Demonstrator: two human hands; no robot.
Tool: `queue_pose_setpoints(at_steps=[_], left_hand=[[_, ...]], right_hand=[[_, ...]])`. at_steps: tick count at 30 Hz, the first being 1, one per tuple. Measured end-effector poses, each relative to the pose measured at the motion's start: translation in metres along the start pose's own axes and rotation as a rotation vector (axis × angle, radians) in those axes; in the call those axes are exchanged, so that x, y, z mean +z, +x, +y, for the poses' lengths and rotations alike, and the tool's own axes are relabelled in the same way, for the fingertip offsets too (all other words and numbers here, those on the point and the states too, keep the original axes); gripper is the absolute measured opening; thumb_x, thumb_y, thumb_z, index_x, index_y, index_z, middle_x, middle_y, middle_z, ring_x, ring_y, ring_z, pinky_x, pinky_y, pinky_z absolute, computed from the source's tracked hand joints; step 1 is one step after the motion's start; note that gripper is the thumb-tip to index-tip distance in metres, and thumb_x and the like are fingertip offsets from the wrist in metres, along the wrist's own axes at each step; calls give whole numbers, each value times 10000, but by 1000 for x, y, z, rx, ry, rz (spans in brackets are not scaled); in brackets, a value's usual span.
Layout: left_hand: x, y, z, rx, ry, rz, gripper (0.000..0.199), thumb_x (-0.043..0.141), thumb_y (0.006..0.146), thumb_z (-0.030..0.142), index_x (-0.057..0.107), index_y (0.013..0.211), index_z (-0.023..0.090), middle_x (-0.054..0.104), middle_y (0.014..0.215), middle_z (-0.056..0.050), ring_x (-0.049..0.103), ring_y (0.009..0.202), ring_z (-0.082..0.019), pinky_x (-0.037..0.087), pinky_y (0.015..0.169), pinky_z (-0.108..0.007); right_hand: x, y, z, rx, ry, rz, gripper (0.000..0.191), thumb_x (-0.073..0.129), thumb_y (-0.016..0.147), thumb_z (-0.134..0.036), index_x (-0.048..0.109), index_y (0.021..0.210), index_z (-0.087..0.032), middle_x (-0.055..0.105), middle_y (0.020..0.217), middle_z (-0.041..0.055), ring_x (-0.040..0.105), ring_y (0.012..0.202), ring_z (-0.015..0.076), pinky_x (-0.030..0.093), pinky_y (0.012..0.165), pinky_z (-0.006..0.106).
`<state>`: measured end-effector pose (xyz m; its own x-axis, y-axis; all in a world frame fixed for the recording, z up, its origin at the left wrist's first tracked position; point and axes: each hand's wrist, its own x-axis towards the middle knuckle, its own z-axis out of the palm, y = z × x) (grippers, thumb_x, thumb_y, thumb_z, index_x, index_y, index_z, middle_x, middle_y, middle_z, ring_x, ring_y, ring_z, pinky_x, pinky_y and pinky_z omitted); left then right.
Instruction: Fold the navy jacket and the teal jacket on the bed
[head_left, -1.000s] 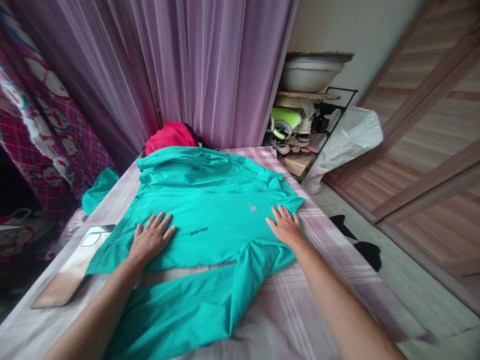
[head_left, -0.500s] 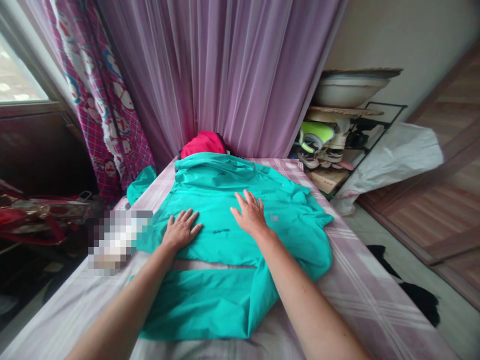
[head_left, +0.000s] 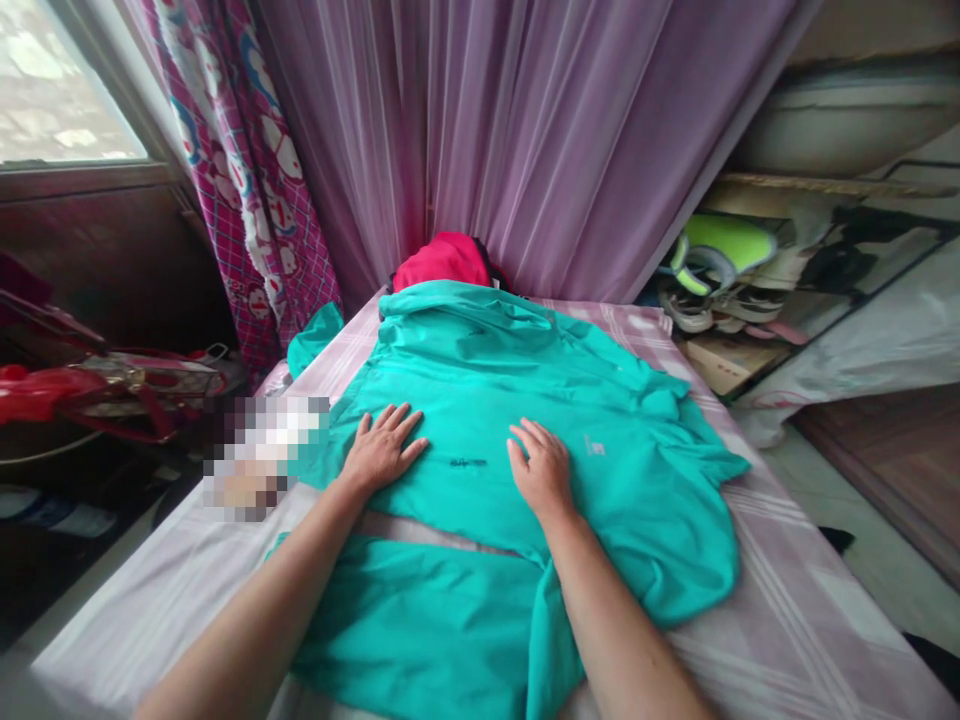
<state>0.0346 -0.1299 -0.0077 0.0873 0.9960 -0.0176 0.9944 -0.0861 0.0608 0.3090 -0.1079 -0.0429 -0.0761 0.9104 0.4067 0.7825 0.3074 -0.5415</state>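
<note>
A teal jacket (head_left: 465,400) lies spread over the table, its hem side to the left and one sleeve stretched across the near side. My left hand (head_left: 385,447) rests flat on the jacket's left part with the fingers spread. On the right, beside a small pale logo, my right hand (head_left: 541,468) is on or just over the fabric, fingers extended and slightly curved, holding nothing. Between the two hands a short dark line of lettering shows on the cloth. The other sleeve hangs by the table's far left edge.
The table wears a pale checked cloth (head_left: 787,580). Behind the jacket sits a red bundle (head_left: 442,262) against a purple curtain (head_left: 540,150). A rack with shoes (head_left: 686,308) and a large basin (head_left: 847,120) stands at the right. A blurred-out patch covers the left table edge.
My right hand has moved back toward me, its fingers less spread. My left hand stays flat at nearly the same spot on the jacket. The view has shifted left.
</note>
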Motion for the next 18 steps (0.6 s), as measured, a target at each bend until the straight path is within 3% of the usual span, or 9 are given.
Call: queue_pose_setpoints(at_steps=[2,5,8,10,15,18], left_hand=[[1,0,-2,1,-10,2,586,337,993,555,376,1524,309,329,1620,-44,261,1506,-286,194,1206,-590],[0,0,-2,-9,-19,9,581,345,993,554,390,1517,306,346,1613,-52,276,1500,-289,197,1205,-596],[-5,-3,14,-53,-19,7,590,349,989,561,418,1503,278,377,1596,-89,311,1482,-317,225,1187,-621],[-8,-8,37,-23,-41,10,617,334,985,582,425,1499,253,386,1588,-115,327,1473,-329,242,1177,-630],[0,-26,105,338,-158,58,751,312,927,707,367,1533,266,364,1599,-111,317,1477,-330,216,1198,-628],[11,-31,120,415,-210,48,830,304,884,770,383,1530,255,358,1598,-126,305,1480,-346,186,1216,-619]], right_hand=[[-1,5,6,64,201,87,420,428,905,-410,750,1042,-178,713,1216,148,638,1148,258,454,1021,416],[-4,9,14,317,485,215,464,450,854,-499,736,1000,-163,757,1067,149,703,936,249,536,818,375],[-8,12,15,508,684,290,473,523,797,-538,714,994,-153,767,994,139,690,729,209,513,634,315],[-10,12,13,525,731,299,470,563,761,-546,708,968,-150,769,962,136,664,656,185,489,593,296],[-11,13,7,466,679,246,490,562,743,-585,706,914,-149,770,909,140,630,605,173,492,604,313],[-12,12,8,462,646,220,514,547,749,-603,710,921,-147,768,936,151,635,623,182,488,598,315]])
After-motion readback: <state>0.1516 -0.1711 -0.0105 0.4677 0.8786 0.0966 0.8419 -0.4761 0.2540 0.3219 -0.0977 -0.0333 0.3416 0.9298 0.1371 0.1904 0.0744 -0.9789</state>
